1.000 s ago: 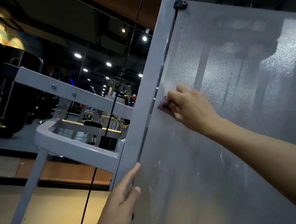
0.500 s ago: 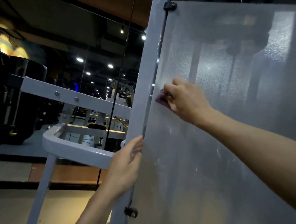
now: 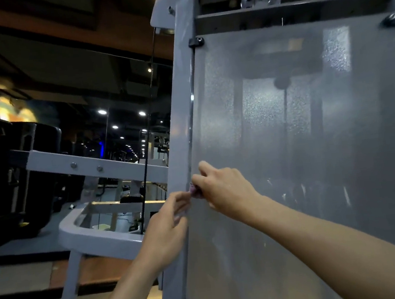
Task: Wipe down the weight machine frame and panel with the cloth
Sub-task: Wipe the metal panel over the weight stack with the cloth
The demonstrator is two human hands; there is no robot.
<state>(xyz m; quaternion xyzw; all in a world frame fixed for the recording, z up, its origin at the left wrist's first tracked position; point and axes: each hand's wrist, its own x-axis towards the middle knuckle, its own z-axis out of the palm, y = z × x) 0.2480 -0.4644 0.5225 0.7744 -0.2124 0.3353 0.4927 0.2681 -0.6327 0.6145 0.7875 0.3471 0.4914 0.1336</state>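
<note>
- Pinched in my right hand (image 3: 222,190), the small purple cloth (image 3: 193,189) presses against the left edge of the frosted panel (image 3: 300,154), right beside the grey frame upright (image 3: 182,102).
- My left hand (image 3: 168,229), fingers loosely curled, reaches up to the cloth; whether it grips anything, I cannot tell.
- That seam runs long and vertical, stretching far above and below my grip.
- Both hands meet there, the right one nearer the panel.

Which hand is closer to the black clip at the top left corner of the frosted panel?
Right. The right hand is nearer the black clip, holding a purple cloth below it; the left hand is lower still.
</note>
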